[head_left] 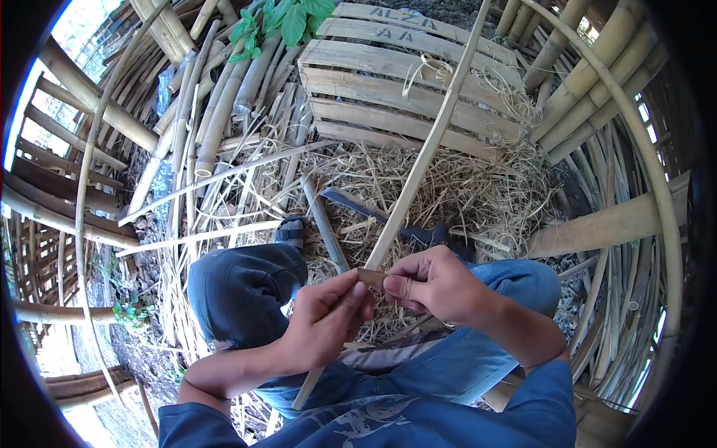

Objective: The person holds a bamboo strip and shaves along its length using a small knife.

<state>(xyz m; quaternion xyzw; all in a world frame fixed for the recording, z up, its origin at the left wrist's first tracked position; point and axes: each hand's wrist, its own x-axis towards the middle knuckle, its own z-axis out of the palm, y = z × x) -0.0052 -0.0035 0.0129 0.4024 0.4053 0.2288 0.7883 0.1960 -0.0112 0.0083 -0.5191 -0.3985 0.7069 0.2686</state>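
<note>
A blue shirt (373, 427) fills six o'clock; the left hand (323, 322) grips a wooden strip (413, 184) toward one o'clock, the right hand (442, 287) pinches a brown scrap (371, 278); slipping risks splinters.

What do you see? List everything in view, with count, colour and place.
Wooden strip: 1, pale, between the hands
Small piece: 1, brown, at the fingertips
Long blade: 1, dark, on the shavings
Pole: 1, grey, beside the blade
Shavings: uncountable, straw-coloured, ground
Slatted panel: 1, light wood, top centre
Bamboo poles: many, tan, both sides
Leaves: several, green, top
Jeans: 1 pair, blue, below
Shirt: 1, blue, bottom
Left hand: 1, on strip
Right hand: 1, at small piece
</note>
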